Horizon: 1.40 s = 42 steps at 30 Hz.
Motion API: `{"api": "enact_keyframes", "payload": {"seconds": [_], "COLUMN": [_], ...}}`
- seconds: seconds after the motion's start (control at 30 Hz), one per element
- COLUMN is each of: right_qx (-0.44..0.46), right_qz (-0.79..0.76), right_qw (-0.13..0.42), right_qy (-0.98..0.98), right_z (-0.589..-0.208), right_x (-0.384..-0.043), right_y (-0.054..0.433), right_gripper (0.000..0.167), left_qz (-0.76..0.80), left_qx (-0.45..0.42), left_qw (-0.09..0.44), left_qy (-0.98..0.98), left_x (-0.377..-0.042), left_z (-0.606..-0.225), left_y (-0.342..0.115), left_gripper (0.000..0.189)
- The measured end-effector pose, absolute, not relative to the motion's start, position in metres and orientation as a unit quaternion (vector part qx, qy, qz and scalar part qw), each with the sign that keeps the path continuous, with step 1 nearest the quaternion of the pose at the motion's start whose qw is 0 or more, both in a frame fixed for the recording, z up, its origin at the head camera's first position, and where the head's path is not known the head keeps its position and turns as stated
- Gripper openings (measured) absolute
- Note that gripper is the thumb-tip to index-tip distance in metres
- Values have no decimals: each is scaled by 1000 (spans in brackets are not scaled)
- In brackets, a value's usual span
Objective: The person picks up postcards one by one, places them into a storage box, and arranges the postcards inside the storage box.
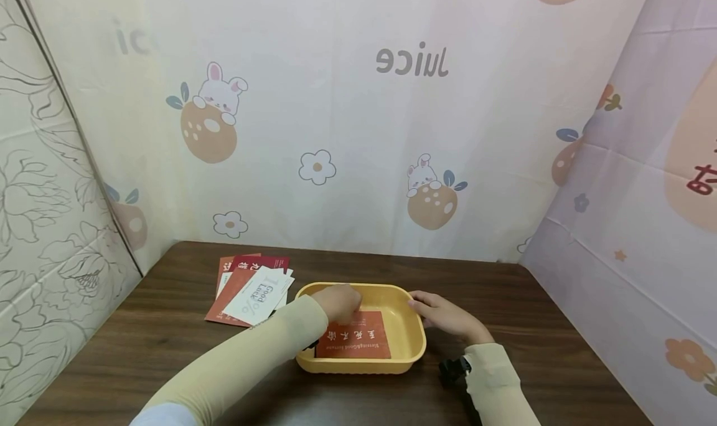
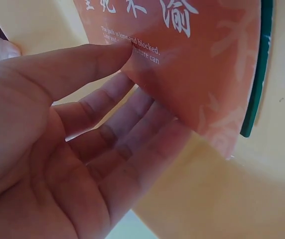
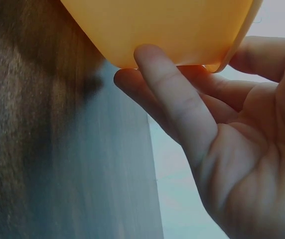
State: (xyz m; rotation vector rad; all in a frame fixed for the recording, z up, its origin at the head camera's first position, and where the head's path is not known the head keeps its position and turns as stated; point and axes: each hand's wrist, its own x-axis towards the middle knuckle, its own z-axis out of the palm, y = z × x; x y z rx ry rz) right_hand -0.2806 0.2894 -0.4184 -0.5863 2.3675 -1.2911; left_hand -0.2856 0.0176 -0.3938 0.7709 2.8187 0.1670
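Note:
A yellow plastic basin point(image 1: 399, 326) stands on the brown table, with a red card point(image 1: 358, 345) bearing white characters inside it. My left hand point(image 1: 339, 302) reaches into the basin. In the left wrist view it pinches the red card point(image 2: 147, 55) by an edge, thumb on the printed face and fingers behind. Beside that card a green edge point(image 2: 258, 94) of another flat item shows. My right hand point(image 1: 448, 315) holds the basin's right side. Its fingers press the outer wall point(image 3: 182, 30) in the right wrist view, with the thumb at the rim.
Left of the basin lies an overlapping pile of red cards point(image 1: 223, 307) with a white "Good Luck" card point(image 1: 259, 295) on top. A patterned curtain point(image 1: 358, 127) hangs behind the wooden table point(image 1: 168, 326).

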Motion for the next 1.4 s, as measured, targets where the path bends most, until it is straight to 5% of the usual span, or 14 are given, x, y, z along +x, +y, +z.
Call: {"api": "enact_keyframes", "payload": {"seconds": [0.8, 1.03, 1.4], "right_qx": [-199, -207, -209], "right_qz": [-457, -459, -464], "right_qw": [183, 186, 187], "right_qy": [847, 844, 840], "right_z": [-417, -415, -417], "right_x": [-283, -283, -280], "right_y": [287, 287, 288], "right_gripper": [50, 50, 48], "left_qz": [90, 113, 141], "left_qx": [272, 284, 300], "left_qw": [120, 85, 50], "left_qy": [951, 948, 942], "left_x": [-286, -289, -287], "left_z": [-384, -362, -343], "left_y": [13, 0, -18], "left_gripper": [18, 38, 31]}}
